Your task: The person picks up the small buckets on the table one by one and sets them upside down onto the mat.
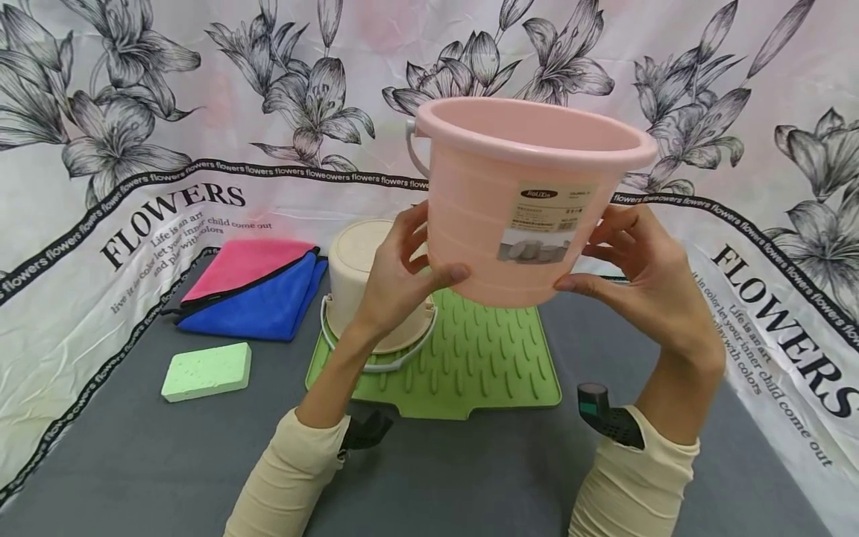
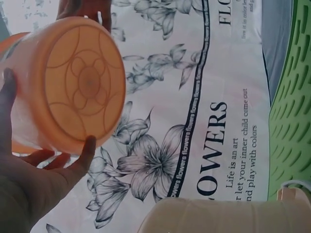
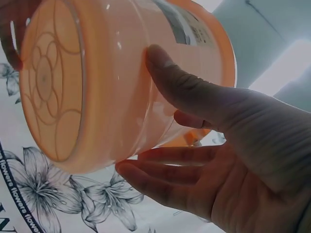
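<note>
A pink plastic bucket (image 1: 470,224) with a paper label (image 1: 543,224) is held up in the air, its mouth upward and tilted slightly. My left hand (image 1: 403,276) grips its left side, thumb on the front and fingers round the side. On the right side, my right hand (image 1: 637,268) holds it the same way, thumb near the lower edge. Both wrist views show the bucket's base (image 2: 87,82) from below, with a moulded flower pattern. A white handle (image 1: 416,153) hangs at the rim's left.
Behind my left hand, a cream bucket (image 1: 356,253) stands upside down on a green ridged mat (image 1: 470,358). To the left lie a folded pink and blue cloth (image 1: 255,298) and a light green sponge (image 1: 206,371). A flower-printed sheet (image 1: 322,97) hangs behind the grey tabletop (image 1: 443,477).
</note>
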### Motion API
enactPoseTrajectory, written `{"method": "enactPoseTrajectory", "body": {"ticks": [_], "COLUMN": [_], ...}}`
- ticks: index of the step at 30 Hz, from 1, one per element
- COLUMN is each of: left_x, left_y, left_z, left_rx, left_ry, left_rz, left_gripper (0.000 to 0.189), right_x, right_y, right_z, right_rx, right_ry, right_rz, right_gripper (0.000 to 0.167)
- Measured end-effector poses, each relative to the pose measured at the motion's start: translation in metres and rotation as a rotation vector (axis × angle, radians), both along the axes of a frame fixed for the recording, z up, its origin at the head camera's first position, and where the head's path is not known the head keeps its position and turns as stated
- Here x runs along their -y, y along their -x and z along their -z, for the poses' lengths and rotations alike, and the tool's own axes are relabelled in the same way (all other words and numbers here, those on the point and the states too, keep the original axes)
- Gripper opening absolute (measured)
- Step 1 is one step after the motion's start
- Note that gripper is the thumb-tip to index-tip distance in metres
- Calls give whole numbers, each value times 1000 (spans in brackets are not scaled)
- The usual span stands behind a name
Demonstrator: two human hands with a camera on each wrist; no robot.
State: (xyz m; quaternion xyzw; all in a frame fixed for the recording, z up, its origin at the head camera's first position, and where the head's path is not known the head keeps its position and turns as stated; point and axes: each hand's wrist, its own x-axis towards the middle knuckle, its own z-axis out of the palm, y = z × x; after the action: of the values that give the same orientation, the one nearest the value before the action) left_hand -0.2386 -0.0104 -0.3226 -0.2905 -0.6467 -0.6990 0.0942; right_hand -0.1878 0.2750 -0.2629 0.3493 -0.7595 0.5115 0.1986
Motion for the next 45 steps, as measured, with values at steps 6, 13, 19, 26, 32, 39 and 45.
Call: {"method": "enactPoseTrajectory", "body": {"ticks": [6,13,19,26,32,39,45], "left_x": [-1,-7,-11,-9,-7,-6,-4], "left_y": [1,-1,-2,-2,-2,-5,-6], "left_z": [-1,0,1,-1,-3,-5,-5], "left_rx": [-61,-40,-74,-91,-46,-30,-63], "left_ry": [29,-84,-119,-179,-178,-146,-98], "left_rz": [-71,-58,-71,-76,-68,-66,-40], "left_gripper": [118,117,113,103,71,54,57], "right_x": [-1,2,0,-1,-1,-1,-3], "right_y": [-1,-1,-1,-5,-9,-10,-14], "right_z": [0,2,1,-1,-2,-4,-3], "right_rx": [-6,-1,-48,-68,-70,-99,-77], "right_ry": [1,34,-20,-112,-218,-227,-174], "right_rz": [13,22,57,77,139,139,129], "right_gripper": [71,57,49,65,77,81,76]}}
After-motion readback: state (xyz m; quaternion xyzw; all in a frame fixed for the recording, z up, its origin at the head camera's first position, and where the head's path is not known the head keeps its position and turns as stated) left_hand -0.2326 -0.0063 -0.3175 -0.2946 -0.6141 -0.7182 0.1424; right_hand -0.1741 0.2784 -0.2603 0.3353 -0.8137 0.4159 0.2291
